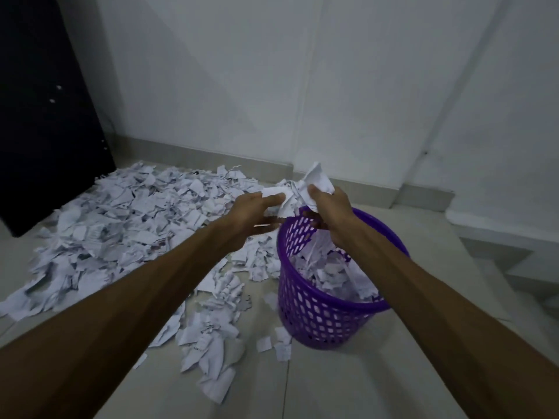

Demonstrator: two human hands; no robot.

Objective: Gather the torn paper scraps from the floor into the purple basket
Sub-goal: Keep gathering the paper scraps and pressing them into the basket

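A plain indoor room, home or office unclear: bare white walls (272,71), pale tiled floor (378,373), dark cabinet (39,116).

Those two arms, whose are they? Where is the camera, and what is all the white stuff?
They belong to one person, who wears the camera on the head, so you look down just as that person does. The left hand and the right hand together hold a bunch of torn paper above a purple basket. The basket stands on the floor and already has paper inside. The white stuff is a big heap of paper scraps on the floor to the left of the basket, not yet picked up.
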